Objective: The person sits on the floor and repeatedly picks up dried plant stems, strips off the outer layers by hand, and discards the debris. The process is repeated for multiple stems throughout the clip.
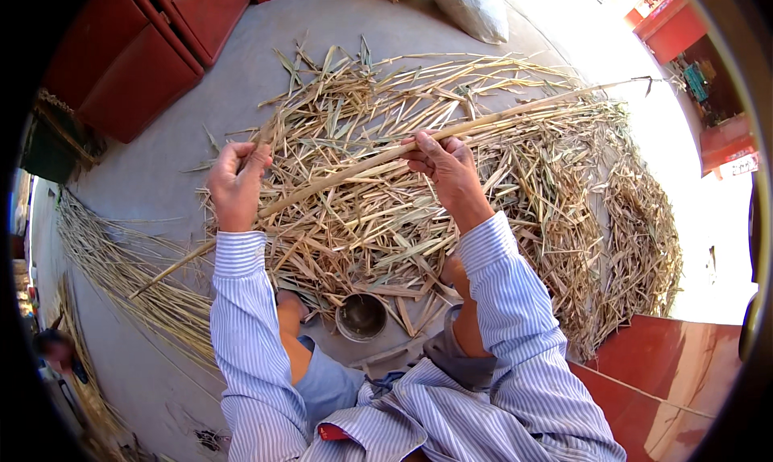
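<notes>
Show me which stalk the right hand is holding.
The long stalk slanting from lower left to upper right. The right hand pinches it above the straw pile, whereas the thin stalks at left lie on the floor.

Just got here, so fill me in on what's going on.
A person in a striped shirt is handling a long dry stalk over the floor. The right hand grips it between thumb and fingers, while the left hand appears to pinch a dry leaf. Loose straw lies spread in front of them, with a round bowl near their feet and a sheaf of thin stalks to the left.
</notes>
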### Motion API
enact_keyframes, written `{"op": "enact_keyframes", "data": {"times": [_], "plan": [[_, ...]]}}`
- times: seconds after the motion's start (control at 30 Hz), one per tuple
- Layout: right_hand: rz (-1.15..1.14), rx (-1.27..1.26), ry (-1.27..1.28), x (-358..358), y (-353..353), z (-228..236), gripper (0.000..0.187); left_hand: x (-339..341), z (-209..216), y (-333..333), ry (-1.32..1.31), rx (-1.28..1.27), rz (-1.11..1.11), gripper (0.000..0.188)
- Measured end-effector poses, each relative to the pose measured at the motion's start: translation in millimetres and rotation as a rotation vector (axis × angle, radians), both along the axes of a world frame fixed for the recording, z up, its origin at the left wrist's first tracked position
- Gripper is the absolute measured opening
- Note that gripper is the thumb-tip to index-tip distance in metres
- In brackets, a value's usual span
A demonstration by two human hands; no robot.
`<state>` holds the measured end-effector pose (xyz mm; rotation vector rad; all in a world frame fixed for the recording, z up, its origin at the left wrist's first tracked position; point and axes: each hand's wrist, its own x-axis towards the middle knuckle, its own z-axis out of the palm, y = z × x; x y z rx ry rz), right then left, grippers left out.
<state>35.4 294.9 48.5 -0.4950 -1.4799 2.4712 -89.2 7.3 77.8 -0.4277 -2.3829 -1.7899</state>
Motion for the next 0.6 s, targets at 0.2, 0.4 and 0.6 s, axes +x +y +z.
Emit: {"op": "enact_keyframes", "data": {"times": [0.2, 0.4, 0.6], "plan": [[-0.065, 0.191, -0.045, -4, -12, -1, 0.037, 24, 0, 38, 0.773, -0.733, 0.061, 0.046], [-0.035, 0.171, -0.033, -7, -33, 3, 0.034, 49, -8, 71, 0.578, -0.556, -0.24, 0.03], [-0.046, 0.153, 0.0, -6, -30, 2, 0.032, 50, -3, 75, 0.297, -0.41, -0.295, 0.02]]}}
